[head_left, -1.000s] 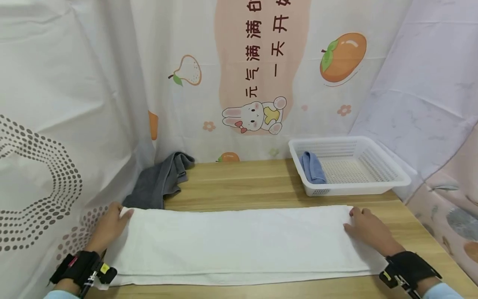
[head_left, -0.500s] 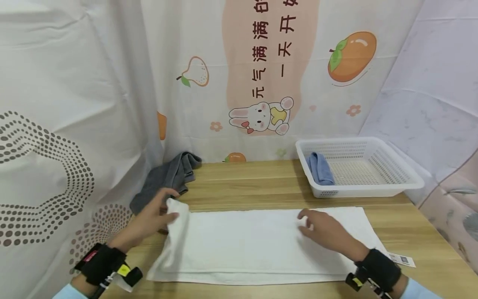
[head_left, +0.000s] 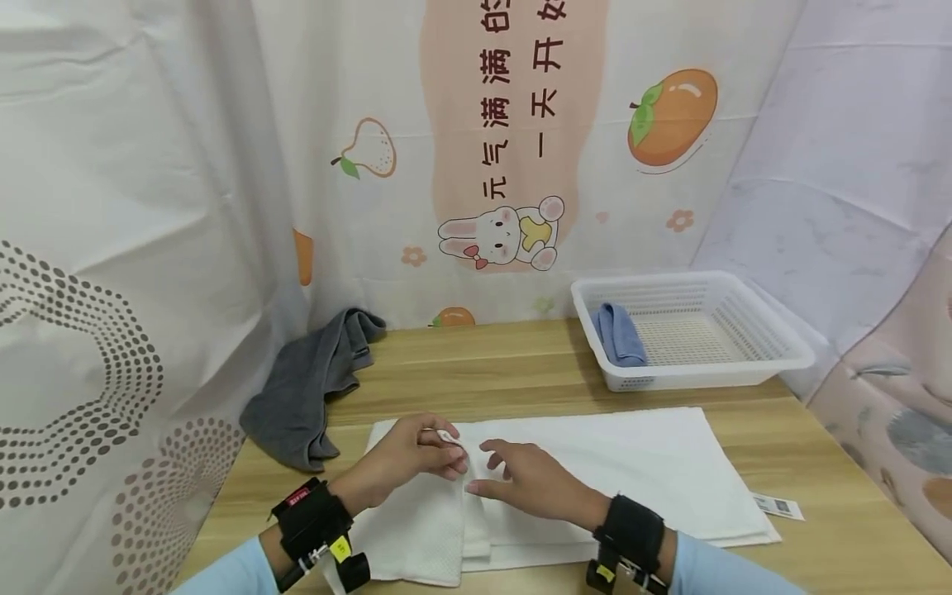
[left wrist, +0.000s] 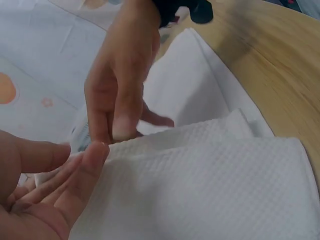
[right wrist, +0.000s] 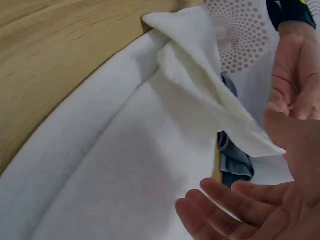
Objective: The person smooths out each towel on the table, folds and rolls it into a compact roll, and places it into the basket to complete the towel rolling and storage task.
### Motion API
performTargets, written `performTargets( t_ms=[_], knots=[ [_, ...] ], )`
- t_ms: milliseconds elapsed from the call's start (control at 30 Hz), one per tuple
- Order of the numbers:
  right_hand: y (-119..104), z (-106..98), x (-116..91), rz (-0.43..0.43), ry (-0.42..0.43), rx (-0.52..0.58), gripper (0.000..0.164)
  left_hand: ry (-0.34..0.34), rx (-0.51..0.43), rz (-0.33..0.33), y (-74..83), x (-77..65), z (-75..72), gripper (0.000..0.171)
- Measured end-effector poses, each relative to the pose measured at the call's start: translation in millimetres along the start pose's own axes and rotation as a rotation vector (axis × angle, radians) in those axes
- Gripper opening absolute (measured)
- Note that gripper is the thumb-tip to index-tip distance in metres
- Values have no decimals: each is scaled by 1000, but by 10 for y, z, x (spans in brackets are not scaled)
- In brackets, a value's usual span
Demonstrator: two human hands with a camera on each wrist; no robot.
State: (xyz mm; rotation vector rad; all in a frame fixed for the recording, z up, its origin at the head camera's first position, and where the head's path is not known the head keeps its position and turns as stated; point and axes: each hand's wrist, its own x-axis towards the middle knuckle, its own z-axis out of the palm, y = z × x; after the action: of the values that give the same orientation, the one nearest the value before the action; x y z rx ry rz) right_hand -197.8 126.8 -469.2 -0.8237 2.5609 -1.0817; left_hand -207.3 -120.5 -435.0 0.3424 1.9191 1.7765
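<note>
A long white towel [head_left: 595,463] lies on the table, its left part folded over toward the middle. In the left wrist view its waffle-textured layer [left wrist: 215,185] shows close up. My left hand [head_left: 416,454] holds the raised far corner of the folded part, with the fingers bent at the edge. My right hand [head_left: 539,483] hovers just right of that corner, thumb and fingers spread, holding nothing. In the right wrist view the lifted flap [right wrist: 200,80] slants up to the left hand [right wrist: 295,80], whose fingertips are partly hidden behind the right thumb.
A dark grey cloth [head_left: 297,397] lies crumpled at the left against the curtain. At the back right stands a white plastic basket [head_left: 714,376] with a folded blue cloth [head_left: 621,335] inside. A label [head_left: 777,506] sticks out from the towel's right edge.
My left hand has carried the towel's left end rightward, folding it over the middle. My right hand has let go of the right corner and moved left, near the left hand.
</note>
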Motion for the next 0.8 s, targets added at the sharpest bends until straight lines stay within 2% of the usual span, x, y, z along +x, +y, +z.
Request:
performTargets(
  t_ms=[167,200,267,333,400,467,500,600,700,800],
  knots=[
    [61,165,153,-56,12,73,23,-74,-17,17,-24,30,4,35],
    [62,180,173,-62,14,85,17,-78,-10,20,-31,41,-15,35],
    [48,188,204,-56,23,98,16,-61,54,30,-45,70,-89,38],
    [12,155,198,-29,33,123,15,-14,193,59,-70,119,-206,40],
    [-31,90,163,18,51,168,13,50,375,85,-115,178,-365,44],
    [-78,5,107,77,73,232,19,97,530,97,-189,223,-552,51],
    [-98,-43,75,104,87,267,23,100,587,99,-234,242,-645,55],
    [-135,-196,-27,172,147,367,31,19,673,86,-380,282,-876,66],
    [-126,-359,-137,212,184,461,37,-119,680,87,-471,318,-980,57],
    [-93,-518,-240,241,206,546,39,-205,671,95,-517,374,-994,37]
  ],
)
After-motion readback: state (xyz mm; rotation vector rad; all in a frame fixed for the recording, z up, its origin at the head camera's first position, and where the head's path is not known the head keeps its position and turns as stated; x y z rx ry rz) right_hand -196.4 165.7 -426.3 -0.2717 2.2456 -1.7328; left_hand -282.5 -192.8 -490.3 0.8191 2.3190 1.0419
